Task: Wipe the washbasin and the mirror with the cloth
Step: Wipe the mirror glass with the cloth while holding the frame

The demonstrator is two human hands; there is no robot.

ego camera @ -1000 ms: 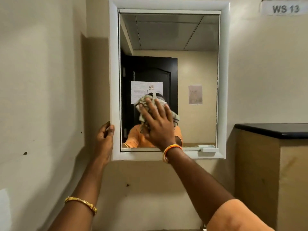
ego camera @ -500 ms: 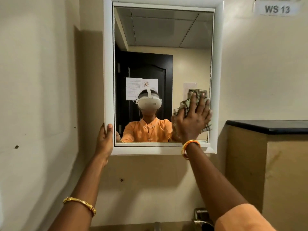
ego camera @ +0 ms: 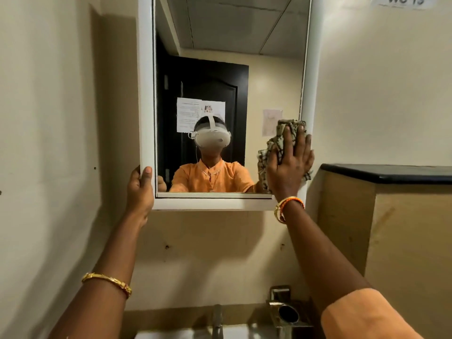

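Note:
A white-framed mirror [ego camera: 230, 33] hangs on the cream wall ahead. My left hand [ego camera: 140, 190] grips the frame's lower left corner. My right hand [ego camera: 289, 162] presses a checked cloth [ego camera: 276, 145] flat against the glass at the lower right corner, fingers spread over it. The cloth pokes out above and left of my fingers. Only the back rim of the white washbasin [ego camera: 188, 335] shows at the bottom edge, under a metal tap [ego camera: 217, 319].
A metal holder [ego camera: 287, 313] is fixed to the wall right of the tap. A wooden cabinet with a black top [ego camera: 386, 173] stands close on the right. A side wall runs along the left. A label reading WS 13 [ego camera: 404, 0] sits top right.
My right hand slid the cloth from the lower middle of the glass to the lower right corner. The view tilted down, so the tap and basin rim came into sight.

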